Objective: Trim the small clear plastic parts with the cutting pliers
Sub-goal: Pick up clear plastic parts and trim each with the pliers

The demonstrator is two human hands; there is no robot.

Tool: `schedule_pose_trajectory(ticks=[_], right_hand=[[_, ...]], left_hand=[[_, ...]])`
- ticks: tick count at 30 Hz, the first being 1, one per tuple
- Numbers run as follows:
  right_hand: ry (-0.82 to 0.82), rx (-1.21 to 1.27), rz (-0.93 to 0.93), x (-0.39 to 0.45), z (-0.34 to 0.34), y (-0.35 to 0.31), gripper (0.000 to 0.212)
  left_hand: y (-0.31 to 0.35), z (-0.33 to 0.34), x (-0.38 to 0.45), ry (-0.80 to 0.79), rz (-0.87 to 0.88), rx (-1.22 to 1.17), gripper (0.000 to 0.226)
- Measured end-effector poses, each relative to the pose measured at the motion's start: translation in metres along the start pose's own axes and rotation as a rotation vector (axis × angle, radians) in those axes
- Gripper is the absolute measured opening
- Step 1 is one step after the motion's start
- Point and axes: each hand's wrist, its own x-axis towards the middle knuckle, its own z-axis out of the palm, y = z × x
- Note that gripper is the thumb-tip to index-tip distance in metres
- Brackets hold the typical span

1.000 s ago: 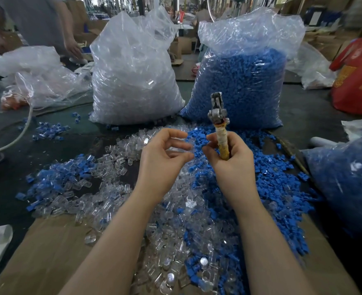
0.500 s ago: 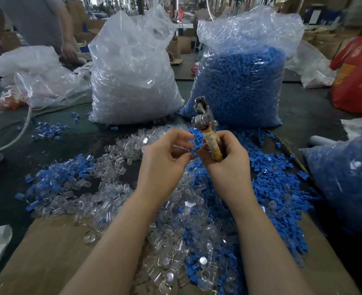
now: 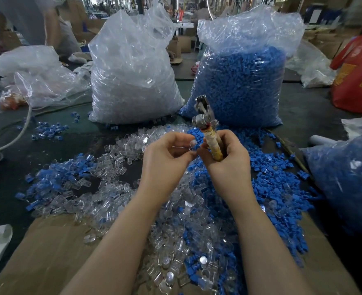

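My right hand [image 3: 229,162] grips the cutting pliers [image 3: 206,126] by their tan wrapped handle, the metal jaws pointing up and slightly left. Beside it, my left hand [image 3: 165,165] pinches a small clear plastic part [image 3: 192,143] between thumb and fingertips, close to the pliers' handle. The two hands almost touch above a wide heap of loose clear parts [image 3: 116,194] mixed with blue parts [image 3: 271,184] on the table.
Behind the heap stand a tall bag of clear parts [image 3: 133,77] and a bag of blue parts [image 3: 239,81]. Another blue-filled bag [image 3: 346,177] lies at right, a red bag [image 3: 359,75] beyond it. Cardboard [image 3: 48,252] covers the near table. A person stands far left.
The pliers tilted from upright to leaning left and moved closer to my left hand. My left fingers curled in around the clear part. The person at back left shifted.
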Motion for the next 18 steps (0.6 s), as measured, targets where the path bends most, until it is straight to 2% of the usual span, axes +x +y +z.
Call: schedule_pose_trajectory(ticks=[12, 18], right_hand=[[0.014, 0.015, -0.019, 0.0001, 0.0002, 0.0022, 0.019], [-0.016, 0.034, 0.0, -0.0004, 0.0008, 0.0033, 0.013]], left_hand=[[0.0001, -0.0013, 0.0015, -0.014, -0.138, -0.156, 0.015], [-0.0035, -0.0034, 0.0015, 0.016, -0.212, -0.295, 0.015]])
